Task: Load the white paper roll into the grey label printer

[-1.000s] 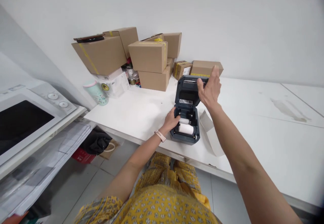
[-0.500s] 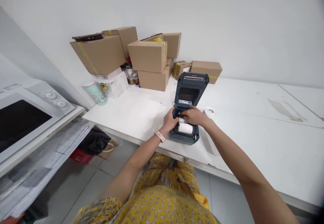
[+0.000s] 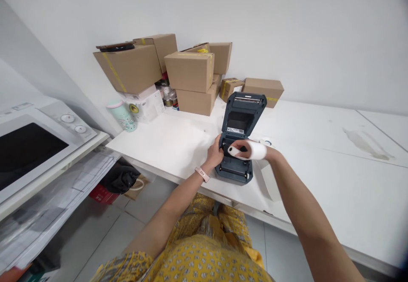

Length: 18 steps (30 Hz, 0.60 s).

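A dark grey label printer (image 3: 233, 176) stands on the white table with its lid (image 3: 245, 112) raised. My left hand (image 3: 216, 153) grips the printer's left side, thumb over the inner edge. Over the open bay, my right hand (image 3: 245, 147) is closed around a small roll of white label paper (image 3: 234, 151) with a dark core hole. A loose white strip from it (image 3: 257, 150) curls back across my right wrist. Behind that wrist lies another white roll (image 3: 265, 142), mostly hidden. A white paper strip (image 3: 270, 182) lies right of the printer.
Cardboard boxes (image 3: 189, 73) are stacked against the wall, with a low box (image 3: 263, 87) behind the printer. A mint tumbler (image 3: 123, 115) and a white carton (image 3: 148, 106) stand at the table's left end. A microwave (image 3: 41, 133) is on the far left.
My right hand has lifted the label roll out of the printer bay, and its loose strip now loops over my wrist. My left hand stays on the printer's side.
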Motion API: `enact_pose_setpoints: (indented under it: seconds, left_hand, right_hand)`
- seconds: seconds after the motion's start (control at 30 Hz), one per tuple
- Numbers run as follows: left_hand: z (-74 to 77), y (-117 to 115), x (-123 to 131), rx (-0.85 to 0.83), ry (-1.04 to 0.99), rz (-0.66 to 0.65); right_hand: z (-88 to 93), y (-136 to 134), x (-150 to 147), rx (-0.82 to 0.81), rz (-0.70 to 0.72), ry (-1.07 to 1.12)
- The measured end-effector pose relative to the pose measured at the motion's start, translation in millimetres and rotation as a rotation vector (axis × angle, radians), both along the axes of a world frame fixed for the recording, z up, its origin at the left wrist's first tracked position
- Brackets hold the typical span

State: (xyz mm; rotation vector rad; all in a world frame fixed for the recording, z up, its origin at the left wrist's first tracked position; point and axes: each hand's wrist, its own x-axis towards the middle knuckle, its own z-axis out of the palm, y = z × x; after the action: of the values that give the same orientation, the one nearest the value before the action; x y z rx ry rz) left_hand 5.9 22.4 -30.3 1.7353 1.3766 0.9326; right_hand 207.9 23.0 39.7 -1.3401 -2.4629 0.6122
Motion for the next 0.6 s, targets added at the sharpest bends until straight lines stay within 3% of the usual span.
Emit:
enact_pose_setpoints:
  seconds: [0.1,0.13,0.2,0.3,0.4,0.5,0.6]
  left_hand:
    - [2.6,-1.4,0.8,-0.003,0.012,0.007]
    - [3.4,-1.7,1.2,-0.004,0.018,0.010]
    - [4.6,-2.2,1.9,-0.007,0.024,0.020]
    - [5.3,-2.5,2.3,-0.006,0.013,0.028]
    - [5.6,-2.7,2.6,-0.005,0.010,0.030]
    - [5.4,-2.7,2.8,0.000,0.030,0.025]
    - [3.6,-2.0,2.7,0.002,0.018,0.025]
  right_hand:
    - [15.3,-42.7,49.3,-0.148,0.010,0.427]
    - [15.6,-59.1,67.8,-0.172,-0.048,0.546]
    - [6.2,-88.7,102.6,-0.109,-0.311,0.788]
    - [-29.9,-111.6,137.3,-0.008,-0.645,0.900]
    - [-78.2,-108.2,149.0,0.078,-0.977,0.894]
    - [-118.4,-96.5,151.0,0.091,-1.132,0.824]
    - [-140.9,-88.1,153.8,0.115,-1.194,0.760]
